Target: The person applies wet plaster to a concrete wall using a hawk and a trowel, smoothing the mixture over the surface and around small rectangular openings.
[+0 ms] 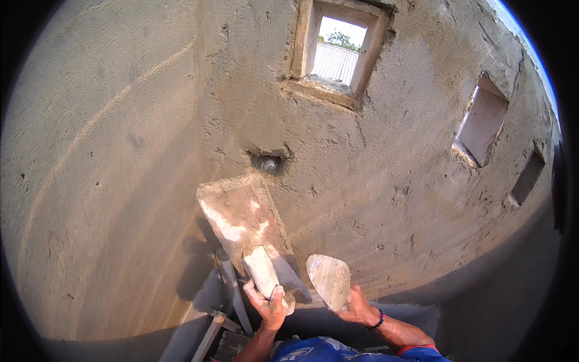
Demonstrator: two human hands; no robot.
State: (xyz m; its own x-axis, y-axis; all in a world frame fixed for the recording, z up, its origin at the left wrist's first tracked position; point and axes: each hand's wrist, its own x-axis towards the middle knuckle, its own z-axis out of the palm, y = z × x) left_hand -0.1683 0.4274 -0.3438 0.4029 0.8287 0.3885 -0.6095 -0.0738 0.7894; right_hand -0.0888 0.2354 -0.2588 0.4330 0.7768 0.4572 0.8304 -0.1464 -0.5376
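Observation:
My left hand [270, 306] is closed round the lower end of a pale, block-shaped handle on a plastering float [238, 208]. The float is a long rectangular board smeared with pale mortar, tilted with its far end close to the wall. To its right, my right hand [357, 306] grips a trowel [329, 280] whose rounded blade points up and to the left, dusted with dried mortar. The trowel's handle is hidden in my fist. Trowel and float are apart. Just beyond the float's far end, a rough hole [266, 161] opens in the plastered wall [338, 151].
Above the hole is a square framed window opening [297, 57]; further openings [482, 120] follow along the wall to the right. Another wall [102, 181] meets it in a corner on the left. Wooden poles [234, 289] stand low, left of my left hand.

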